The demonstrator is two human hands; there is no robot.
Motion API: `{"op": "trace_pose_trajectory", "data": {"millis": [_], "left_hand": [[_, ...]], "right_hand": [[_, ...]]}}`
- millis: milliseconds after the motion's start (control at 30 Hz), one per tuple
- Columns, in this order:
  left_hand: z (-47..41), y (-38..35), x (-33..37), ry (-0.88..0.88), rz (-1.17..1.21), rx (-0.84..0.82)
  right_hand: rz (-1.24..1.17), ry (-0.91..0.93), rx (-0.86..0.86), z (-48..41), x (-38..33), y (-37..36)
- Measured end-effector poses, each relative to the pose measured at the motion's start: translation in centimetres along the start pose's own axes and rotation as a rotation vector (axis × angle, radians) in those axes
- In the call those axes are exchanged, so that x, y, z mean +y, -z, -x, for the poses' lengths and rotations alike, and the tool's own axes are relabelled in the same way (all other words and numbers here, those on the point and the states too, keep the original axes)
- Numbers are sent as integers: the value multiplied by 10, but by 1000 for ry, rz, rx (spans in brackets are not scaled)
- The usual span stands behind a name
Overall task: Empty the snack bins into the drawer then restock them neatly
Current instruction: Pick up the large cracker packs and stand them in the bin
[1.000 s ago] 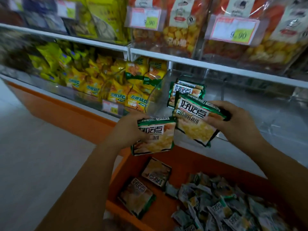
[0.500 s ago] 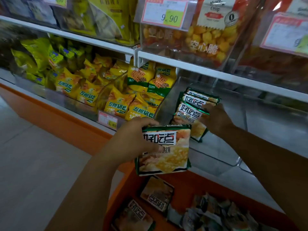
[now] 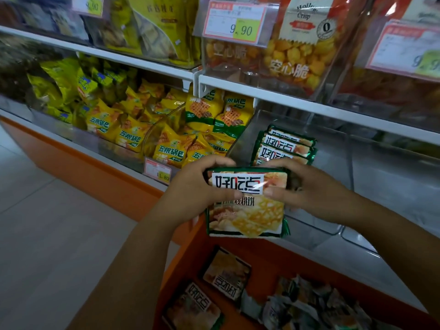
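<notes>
Left hand grips the left edge of a green snack packet, thumb across the front. The right hand pinches the opposite edge, thumb on the label and fingers behind. The packet is upright at centre frame, face to camera, above the open orange drawer and just in front of the clear bin. Step in hand, as I read it: restocking. A short row of matching packets already leans at the bin's left rear. The next move calls for lifting over the bin's front lip and seating this one flush against that row. Headroom is limited by the white shelf rail above; the bin floor to the right looks bare, though glare makes that uncertain. More packets and a heap of small wrappers lie in the drawer at lower frame.
</notes>
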State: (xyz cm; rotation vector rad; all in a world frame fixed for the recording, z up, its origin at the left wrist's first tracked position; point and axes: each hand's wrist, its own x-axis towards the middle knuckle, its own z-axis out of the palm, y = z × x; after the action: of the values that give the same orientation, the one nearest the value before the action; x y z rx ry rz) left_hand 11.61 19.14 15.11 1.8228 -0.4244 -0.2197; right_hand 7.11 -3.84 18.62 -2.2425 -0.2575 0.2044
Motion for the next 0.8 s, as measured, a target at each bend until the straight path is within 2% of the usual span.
{"op": "trace_pose_trajectory", "data": {"millis": [100,167,267,400,533,633,800], "left_hand": [[-5,-10,-6,-12,49,107],[-11,-16,-18,-7,-88,140],[-15,-26,-40,-36,-358,126],[-21,-31,-51,-105,-505,169],[-29,-29,-60,-109,-556,195],[-29,-28,-62,-137,-544,198],[-23,-24,-67,-166,-494,164]], "right_hand": [[-69,-37,195,8,4,19],[-123,-58,334,7,15,35],[-75,-120,465,-3,40,43],[88,-217,519,-30,74,32],[177,-303,467,-61,87,24],[448,-349,470,-70,94,15],[604,-369,501,-64,94,8]]}}
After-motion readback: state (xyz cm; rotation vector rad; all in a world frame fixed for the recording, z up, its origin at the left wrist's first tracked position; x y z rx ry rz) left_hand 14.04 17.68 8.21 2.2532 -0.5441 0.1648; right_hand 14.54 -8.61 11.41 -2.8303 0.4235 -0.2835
